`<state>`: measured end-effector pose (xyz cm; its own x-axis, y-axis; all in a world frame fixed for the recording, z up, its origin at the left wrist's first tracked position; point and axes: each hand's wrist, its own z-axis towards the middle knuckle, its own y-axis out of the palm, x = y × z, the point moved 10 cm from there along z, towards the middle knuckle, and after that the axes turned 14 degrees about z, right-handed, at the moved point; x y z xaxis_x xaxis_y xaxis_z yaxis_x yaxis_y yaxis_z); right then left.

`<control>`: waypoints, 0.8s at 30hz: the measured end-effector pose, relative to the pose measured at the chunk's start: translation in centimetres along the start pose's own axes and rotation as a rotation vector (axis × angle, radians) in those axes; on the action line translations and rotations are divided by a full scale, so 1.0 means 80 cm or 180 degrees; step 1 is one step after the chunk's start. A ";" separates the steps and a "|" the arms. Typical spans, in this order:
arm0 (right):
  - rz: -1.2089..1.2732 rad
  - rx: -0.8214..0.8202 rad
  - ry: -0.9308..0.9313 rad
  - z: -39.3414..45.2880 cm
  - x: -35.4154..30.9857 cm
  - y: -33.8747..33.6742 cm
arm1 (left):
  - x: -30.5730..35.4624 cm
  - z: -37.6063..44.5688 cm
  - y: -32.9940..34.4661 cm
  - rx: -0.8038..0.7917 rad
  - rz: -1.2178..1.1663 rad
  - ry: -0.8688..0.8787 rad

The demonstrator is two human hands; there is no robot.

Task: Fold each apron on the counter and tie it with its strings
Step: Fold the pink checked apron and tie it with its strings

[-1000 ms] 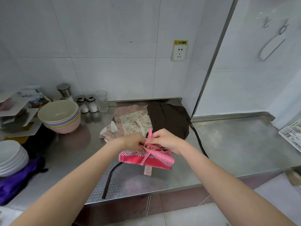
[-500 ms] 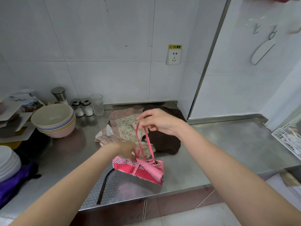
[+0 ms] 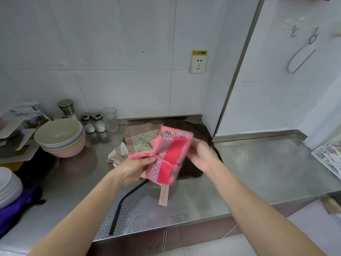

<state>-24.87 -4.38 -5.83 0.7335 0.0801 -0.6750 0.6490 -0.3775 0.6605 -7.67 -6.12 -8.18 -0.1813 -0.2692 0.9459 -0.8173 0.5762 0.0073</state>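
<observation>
A folded pink apron [image 3: 170,156] with checked trim is held tilted above the steel counter [image 3: 258,169], a pink string wrapped around its middle. My left hand [image 3: 134,168] grips its left side and the string end that sticks out to the left. My right hand [image 3: 202,157] holds its right edge. Behind it a beige floral apron [image 3: 140,140] lies flat on the counter, with a dark brown apron [image 3: 193,130] beside it at the back right. A beige strap [image 3: 163,195] and a dark strap [image 3: 121,204] trail toward the front edge.
Stacked bowls [image 3: 60,137] stand at the left, with shakers [image 3: 93,121] and a glass [image 3: 110,118] behind them by the wall. White plates [image 3: 8,183] and purple cloth [image 3: 16,209] sit at far left. A white rack [image 3: 330,156] is at the right edge.
The pink bundle has been lifted off the counter and tilted upright. My right hand let go of the raised string loop and came down to the bundle's right edge.
</observation>
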 end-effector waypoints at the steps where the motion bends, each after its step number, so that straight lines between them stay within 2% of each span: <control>1: 0.0015 0.0009 0.0007 -0.001 0.009 -0.011 | -0.007 0.006 -0.010 0.0258 -0.0225 -0.0054; 3: -0.0330 -0.0029 -0.0011 -0.006 0.022 -0.025 | -0.030 0.017 -0.029 0.0742 -0.0486 -0.0288; 7: -0.1926 -0.0135 -0.0311 -0.021 0.032 -0.035 | -0.104 0.017 -0.053 0.1430 -0.0413 -0.1061; 11: -0.2260 -0.0716 -0.0062 -0.026 0.060 -0.023 | -0.163 0.019 -0.058 0.1537 0.0093 -0.1306; 13: -0.2191 -0.1082 0.0274 -0.024 0.085 -0.011 | -0.181 0.023 -0.048 0.1282 0.0522 -0.1378; 15: -0.1920 -0.1245 0.0504 -0.020 0.107 0.002 | -0.195 0.031 -0.025 0.0602 0.1109 -0.1449; 17: -0.1466 -0.1185 0.0682 -0.007 0.130 0.010 | -0.212 0.031 -0.004 -0.0031 0.1591 -0.1550; 19: -0.1259 -0.1044 0.0745 0.013 0.153 0.011 | -0.224 0.033 0.003 -0.0285 0.1661 -0.1639; 24: -0.1542 -0.0749 0.0779 0.060 0.193 0.009 | -0.220 0.046 0.016 -0.0551 0.1337 -0.1565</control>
<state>-14.09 -7.81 -17.34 0.3495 0.4134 -0.8408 0.9285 -0.0323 0.3700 -7.50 -3.47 -26.04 -0.7266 -0.2919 0.6219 -0.5309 0.8132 -0.2385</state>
